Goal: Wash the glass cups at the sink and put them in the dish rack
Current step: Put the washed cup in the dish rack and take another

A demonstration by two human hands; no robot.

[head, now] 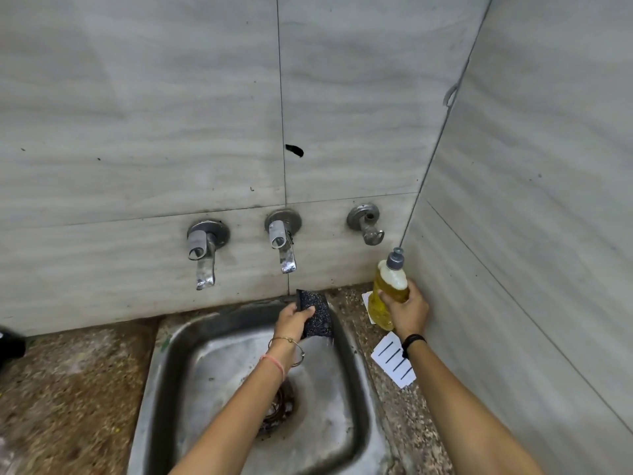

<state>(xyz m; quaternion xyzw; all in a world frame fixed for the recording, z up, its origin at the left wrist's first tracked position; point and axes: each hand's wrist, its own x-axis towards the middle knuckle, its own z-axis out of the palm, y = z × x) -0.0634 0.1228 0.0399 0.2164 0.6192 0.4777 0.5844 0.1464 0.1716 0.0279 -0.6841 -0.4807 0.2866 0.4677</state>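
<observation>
Dark and speckled, the scouring pad (318, 323) was pinched between the thumb and curled fingers of the left hand (291, 320), over the one-o'clock corner of the steel sink (178, 341). At three o'clock from it, close but apart, the right hand (409, 311) had its fingers wrapped round the yellow soap bottle (380, 306), which stood nearly upright, its long axis running six to twelve with the grey cap at twelve. Bringing soap to pad would likely mean tipping that cap toward nine o'clock; the right hand alone was placed for it. No glass cups and no dish rack showed anywhere; whether the cap was open I could not tell.
</observation>
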